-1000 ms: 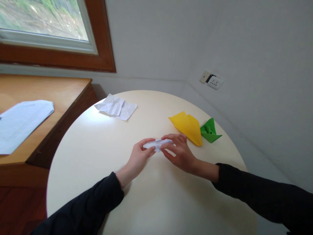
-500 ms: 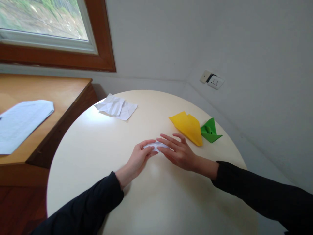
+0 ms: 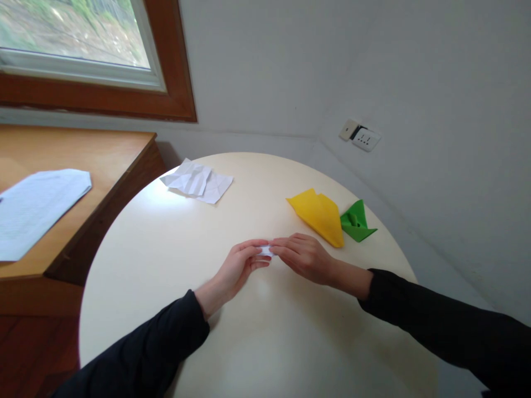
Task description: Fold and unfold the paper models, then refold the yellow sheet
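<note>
Cream round table (image 3: 257,331), white folded paper (image 3: 265,250), yellow paper shape (image 3: 319,215), green paper shape (image 3: 355,222), black sleeves (image 3: 435,326)

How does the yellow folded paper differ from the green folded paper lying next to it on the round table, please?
The yellow folded paper is clearly larger than the green folded paper. The yellow one lies as a long flat wedge pointing toward the person; the green one is a short triangle with a raised part in its middle. The yellow one lies closer to the right hand; the green one lies nearer the table's edge. Both are folded and touched by no hand.
</note>
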`<control>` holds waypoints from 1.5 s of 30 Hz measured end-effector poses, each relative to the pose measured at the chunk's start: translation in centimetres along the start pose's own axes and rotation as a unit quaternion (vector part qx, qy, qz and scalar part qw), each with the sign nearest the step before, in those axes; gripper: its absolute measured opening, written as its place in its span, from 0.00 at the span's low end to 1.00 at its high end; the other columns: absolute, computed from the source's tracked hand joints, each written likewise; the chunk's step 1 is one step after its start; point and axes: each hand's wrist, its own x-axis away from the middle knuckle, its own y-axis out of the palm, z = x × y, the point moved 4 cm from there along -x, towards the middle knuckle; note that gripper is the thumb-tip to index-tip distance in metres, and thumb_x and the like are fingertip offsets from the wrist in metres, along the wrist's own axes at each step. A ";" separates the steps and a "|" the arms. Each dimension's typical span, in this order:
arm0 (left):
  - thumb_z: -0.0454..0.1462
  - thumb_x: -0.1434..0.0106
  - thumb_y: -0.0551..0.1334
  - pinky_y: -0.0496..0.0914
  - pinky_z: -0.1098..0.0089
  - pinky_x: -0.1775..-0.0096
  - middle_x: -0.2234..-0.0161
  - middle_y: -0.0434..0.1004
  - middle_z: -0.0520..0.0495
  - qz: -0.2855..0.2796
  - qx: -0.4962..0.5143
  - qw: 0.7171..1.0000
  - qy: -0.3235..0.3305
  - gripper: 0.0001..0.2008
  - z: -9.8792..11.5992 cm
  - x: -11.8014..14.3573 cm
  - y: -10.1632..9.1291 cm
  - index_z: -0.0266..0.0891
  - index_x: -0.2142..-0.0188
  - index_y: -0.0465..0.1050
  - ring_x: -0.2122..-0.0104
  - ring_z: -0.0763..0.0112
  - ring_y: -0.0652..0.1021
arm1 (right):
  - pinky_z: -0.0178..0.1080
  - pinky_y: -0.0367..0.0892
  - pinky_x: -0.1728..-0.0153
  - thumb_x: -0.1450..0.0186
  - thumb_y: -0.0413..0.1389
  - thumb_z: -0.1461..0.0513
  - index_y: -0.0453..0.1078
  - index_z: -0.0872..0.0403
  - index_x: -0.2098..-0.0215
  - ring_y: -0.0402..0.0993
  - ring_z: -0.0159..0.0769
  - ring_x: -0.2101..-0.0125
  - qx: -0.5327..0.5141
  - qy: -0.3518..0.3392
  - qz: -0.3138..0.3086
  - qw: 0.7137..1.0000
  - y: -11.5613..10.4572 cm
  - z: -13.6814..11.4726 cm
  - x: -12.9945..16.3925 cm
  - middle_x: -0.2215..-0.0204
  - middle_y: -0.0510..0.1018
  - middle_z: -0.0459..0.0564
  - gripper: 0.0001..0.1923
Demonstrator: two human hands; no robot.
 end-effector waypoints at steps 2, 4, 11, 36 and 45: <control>0.32 0.50 0.65 0.69 0.70 0.62 0.69 0.78 0.43 -0.012 -0.004 1.000 -0.011 0.09 0.0 0.0 0.1 0.32 0.67 0.76 0.70 0.71 0.77 | 0.35 0.69 0.68 0.34 0.47 0.67 0.70 0.54 0.59 0.77 0.33 0.66 -0.028 0.028 -0.005 0.999 0.1 0.4 0.1 0.65 0.80 0.52 0.11; 0.33 0.48 0.65 0.69 0.69 0.61 0.68 0.79 0.43 -0.021 -0.003 0.999 -0.023 0.11 -0.1 0.1 0.1 0.33 0.64 0.74 0.69 0.69 0.78 | 0.35 0.68 0.70 0.34 0.48 0.66 0.70 0.54 0.60 0.77 0.33 0.70 -0.056 0.072 0.000 0.996 0.4 0.8 0.3 0.68 0.81 0.51 0.10; 0.34 0.44 0.62 0.70 0.64 0.60 0.66 0.79 0.42 0.003 -0.018 1.000 -0.009 0.30 0.2 0.2 0.2 0.40 0.43 0.52 0.70 0.67 0.80 | 0.34 0.67 0.72 0.37 0.51 0.63 0.72 0.55 0.64 0.74 0.33 0.73 -0.220 0.307 -0.002 0.926 0.9 2.3 0.6 0.72 0.80 0.49 0.08; 0.48 0.47 0.64 0.66 0.70 0.64 0.76 0.73 0.49 0.002 -0.143 0.986 0.089 0.16 -0.3 -0.4 -0.3 0.34 0.72 0.73 0.72 0.71 0.73 | 0.35 0.69 0.72 0.51 0.63 0.53 0.70 0.56 0.77 0.68 0.29 0.77 -0.577 0.592 0.058 0.560 3.4 -0.5 0.5 0.80 0.72 0.43 0.14; 0.46 0.48 0.66 0.66 0.69 0.65 0.71 0.76 0.46 -0.040 -0.135 0.988 0.068 0.16 -0.5 -0.4 0.2 0.35 0.67 0.72 0.71 0.69 0.74 | 0.37 0.66 0.70 0.45 0.56 0.52 0.69 0.57 0.79 0.68 0.33 0.76 -0.477 0.519 -0.071 0.706 3.3 0.9 0.6 0.80 0.71 0.46 0.16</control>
